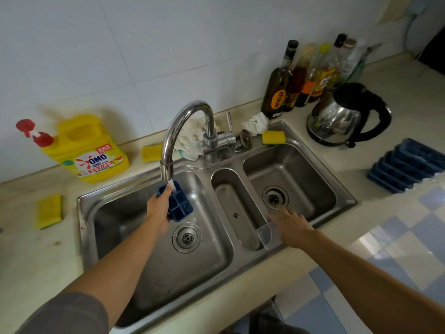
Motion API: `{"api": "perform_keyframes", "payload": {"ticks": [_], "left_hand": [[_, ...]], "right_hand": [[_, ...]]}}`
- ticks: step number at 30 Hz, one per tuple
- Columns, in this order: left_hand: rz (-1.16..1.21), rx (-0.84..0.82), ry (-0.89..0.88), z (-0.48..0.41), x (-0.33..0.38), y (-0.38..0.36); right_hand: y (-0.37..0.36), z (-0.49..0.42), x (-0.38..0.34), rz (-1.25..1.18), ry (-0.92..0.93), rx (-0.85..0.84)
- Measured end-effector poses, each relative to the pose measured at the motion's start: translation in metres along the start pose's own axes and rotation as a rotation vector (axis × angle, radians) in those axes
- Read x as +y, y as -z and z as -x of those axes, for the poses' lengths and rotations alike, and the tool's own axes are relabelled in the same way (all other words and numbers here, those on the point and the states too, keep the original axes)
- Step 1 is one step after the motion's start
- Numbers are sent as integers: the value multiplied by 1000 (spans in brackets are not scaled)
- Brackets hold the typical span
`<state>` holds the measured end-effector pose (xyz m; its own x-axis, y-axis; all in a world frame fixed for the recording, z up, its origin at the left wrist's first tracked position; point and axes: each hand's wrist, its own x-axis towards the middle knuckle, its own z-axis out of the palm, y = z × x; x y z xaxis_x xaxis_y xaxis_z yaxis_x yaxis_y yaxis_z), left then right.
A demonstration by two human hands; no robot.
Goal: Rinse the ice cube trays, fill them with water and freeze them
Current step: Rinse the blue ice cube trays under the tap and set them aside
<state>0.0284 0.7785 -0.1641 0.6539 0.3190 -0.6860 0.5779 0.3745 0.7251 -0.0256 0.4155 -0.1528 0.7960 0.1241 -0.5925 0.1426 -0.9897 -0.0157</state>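
Tray [179, 203] sits tilted under the faucet [183, 131] spout over the left basin, stream hitting its top cells so runoff drains down and out; left hand [159, 208] clamped on its left edge, keeping it angled; right hand [290, 225] has fingers spread flat, resting on a clear container [268, 235] at the sink [320, 150] front rim, probably steadying it; stack of blue trays [407, 165] waits on the counter [385, 208] right, well apart from the sink; looks like rinsing, filling not yet done.

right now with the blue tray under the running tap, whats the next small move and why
Probably tilt the blue ice cube tray level and slide it so the stream reaches the other cells. The left hand holds it slanted, water strikes only its far end, and runoff falls toward the drain.
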Motion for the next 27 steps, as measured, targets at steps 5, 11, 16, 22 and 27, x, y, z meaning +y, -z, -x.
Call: {"api": "perform_keyframes", "payload": {"ticks": [5,11,16,22,27], "left_hand": [[127,-9,61,13,-1,-3],[358,-55,149,31,4,0],[472,-47,129,42,8,2],[-13,-81,-28,35,13,25],[-395,-121,-187,29,17,22]], "right_hand": [[31,-9,-34,-244,61,114],[69,-18,-130,-726,176,144],[79,-30,-201,-1357,91,-123],[91,-43,-217,-1373,36,-24],[109,-51,-215,-1095,189,10]]}}
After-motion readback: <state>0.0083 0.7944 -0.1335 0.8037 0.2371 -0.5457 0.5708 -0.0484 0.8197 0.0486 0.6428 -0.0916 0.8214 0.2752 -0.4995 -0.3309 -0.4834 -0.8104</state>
